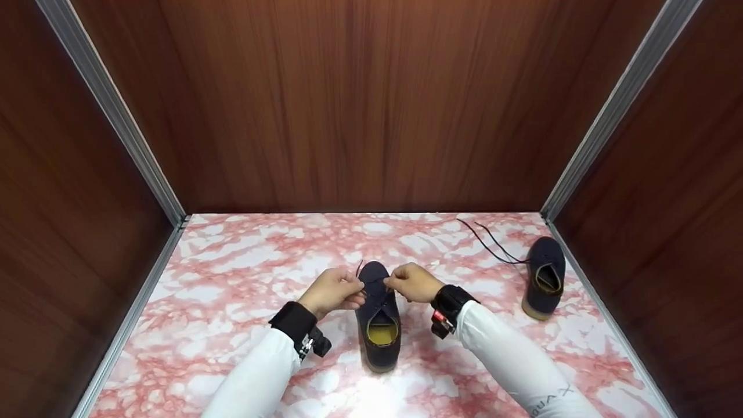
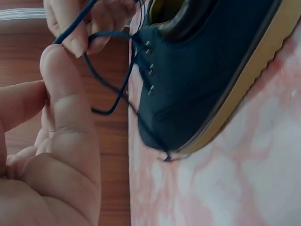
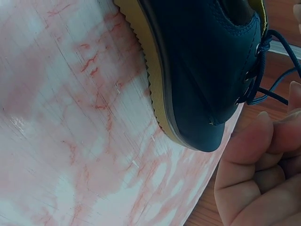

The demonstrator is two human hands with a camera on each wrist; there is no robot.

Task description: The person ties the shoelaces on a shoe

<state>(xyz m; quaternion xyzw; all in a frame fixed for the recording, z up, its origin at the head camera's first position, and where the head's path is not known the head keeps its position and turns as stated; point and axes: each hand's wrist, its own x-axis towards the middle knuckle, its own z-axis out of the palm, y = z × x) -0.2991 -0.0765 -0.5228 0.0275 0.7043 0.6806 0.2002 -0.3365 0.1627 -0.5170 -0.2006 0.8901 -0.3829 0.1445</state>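
Note:
A dark navy lace-up shoe (image 1: 380, 355) with a tan ridged sole sits upright in front of me, toe pointing away. My left hand (image 1: 335, 292) is at the left of its toe, thumb and index finger pinching a dark blue shoelace (image 2: 74, 26). On the other side, my right hand (image 1: 415, 283) pinches the lace too, its fingertips close to the left thumb in the left wrist view. Loops of lace hang between the hands and the metal eyelets (image 2: 150, 70). One lace end falls past the toe. In the right wrist view the right hand's curled fingers (image 3: 244, 146) hide what they hold.
A matching shoe (image 1: 545, 249) stands at the right near the side wall, its laces (image 1: 484, 238) stretched out to the left. The pink-and-white marbled surface (image 1: 244, 249) is bounded by brown wood-grain panels (image 1: 371, 104) at the back and sides, with metal strips at the corners.

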